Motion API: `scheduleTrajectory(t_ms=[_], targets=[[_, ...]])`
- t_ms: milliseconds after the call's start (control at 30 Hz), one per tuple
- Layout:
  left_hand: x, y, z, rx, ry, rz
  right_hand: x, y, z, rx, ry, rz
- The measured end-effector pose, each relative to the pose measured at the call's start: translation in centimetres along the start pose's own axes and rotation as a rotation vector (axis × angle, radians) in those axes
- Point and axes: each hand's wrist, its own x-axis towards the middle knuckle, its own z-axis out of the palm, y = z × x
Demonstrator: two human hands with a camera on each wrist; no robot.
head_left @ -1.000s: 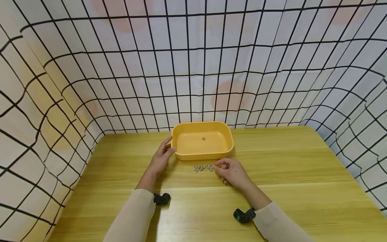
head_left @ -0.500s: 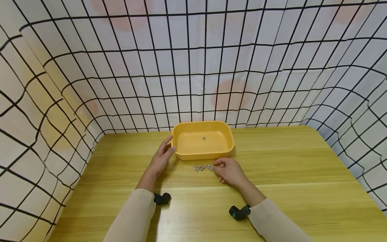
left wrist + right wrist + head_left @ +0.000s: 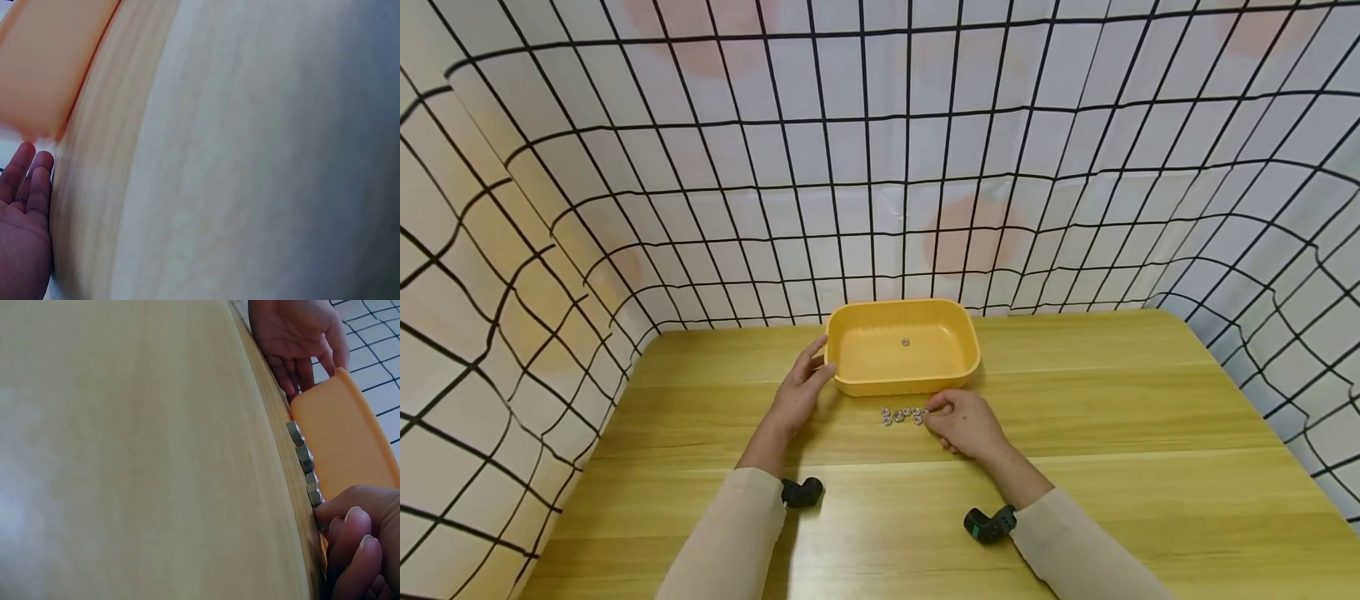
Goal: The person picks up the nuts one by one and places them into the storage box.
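A yellow plastic box (image 3: 895,388) stands on the wooden table, one small metal nut (image 3: 906,342) lying on its floor. My left hand (image 3: 795,398) touches the box's left end, its fingers extended in the left wrist view and the thumb at the rim. In front of the box, several metal nuts (image 3: 899,416) sit in a small cluster. At this cluster's right end my right hand (image 3: 967,425) pinches a nut between thumb and index finger, the fingertips covering most of it. Its other fingers (image 3: 356,569) are curled under in the right wrist view.
Behind the box rises a white curtain (image 3: 880,154) with a black grid pattern, which also wraps round both sides. The wooden table (image 3: 1120,400) extends left, right and in front of the box.
My right hand has slid slightly left, and the nut nearest its fingertips has shifted left against the others. The left hand and the box stay put.
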Motion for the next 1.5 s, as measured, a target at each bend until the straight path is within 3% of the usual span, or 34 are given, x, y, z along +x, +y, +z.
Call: scheduleTrajectory(t_ms=[333, 767, 1167, 1500], targets=[[-0.1, 0.1, 0.1, 0.006, -0.001, -0.004, -0.2, 0.3, -0.1, -0.001, -0.007, -0.020], [-0.1, 0.2, 0.1, 0.002, 0.003, -0.009, -0.9, -0.5, -0.9, 0.090, -0.036, -0.101], [-0.2, 0.2, 0.0, 0.002, -0.002, -0.003, -0.8, -3.6, -3.3, 0.011, 0.013, -0.154], [0.0, 0.0, 0.0, 0.010, 0.003, 0.015, 0.6, -5.0, -4.5, -0.061, 0.079, -0.225]])
